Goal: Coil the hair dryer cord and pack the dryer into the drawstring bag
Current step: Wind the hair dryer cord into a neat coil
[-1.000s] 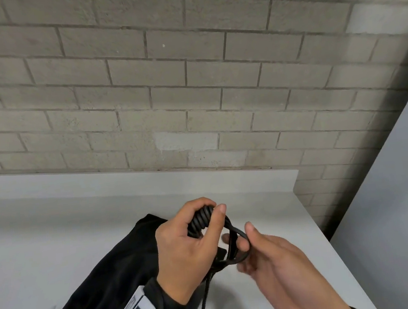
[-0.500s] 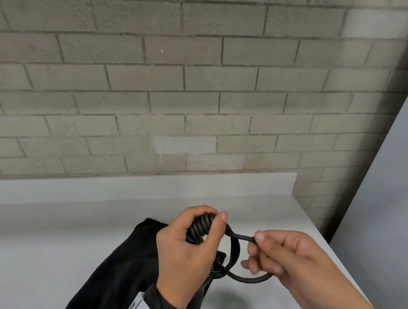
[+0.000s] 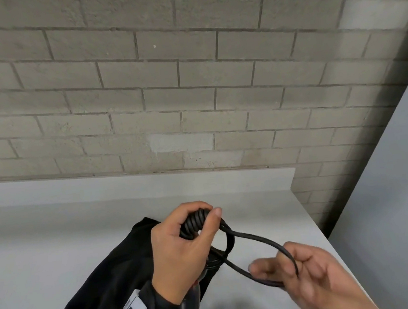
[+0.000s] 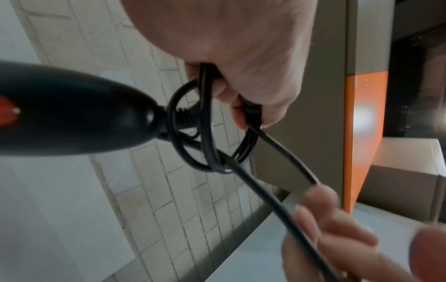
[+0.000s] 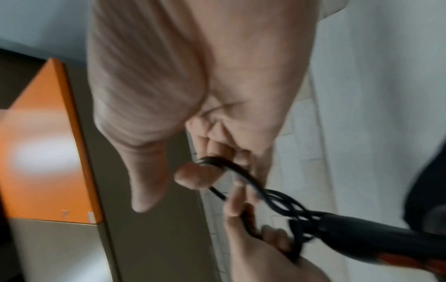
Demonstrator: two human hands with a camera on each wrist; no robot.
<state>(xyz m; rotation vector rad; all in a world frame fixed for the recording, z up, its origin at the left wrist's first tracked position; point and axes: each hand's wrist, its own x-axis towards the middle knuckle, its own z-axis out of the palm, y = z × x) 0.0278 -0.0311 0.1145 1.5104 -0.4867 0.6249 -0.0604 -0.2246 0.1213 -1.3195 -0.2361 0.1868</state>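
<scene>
Your left hand (image 3: 183,252) grips the coiled cord (image 3: 196,221) above the white surface (image 3: 56,245); your right hand (image 3: 316,278) pinches a loose loop just beside it; dryer (image 4: 72,114) handle hangs below the coil; black drawstring bag (image 3: 115,277) lies underneath.

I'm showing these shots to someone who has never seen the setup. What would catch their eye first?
Most likely the two hands mid-frame above the white counter: the left hand grips a bundle of coiled black cord, while the right hand pulls out a loose loop of it. Next, the black drawstring bag lying on the counter under the left forearm, and in the left wrist view the black hair dryer with its red switch.
</scene>
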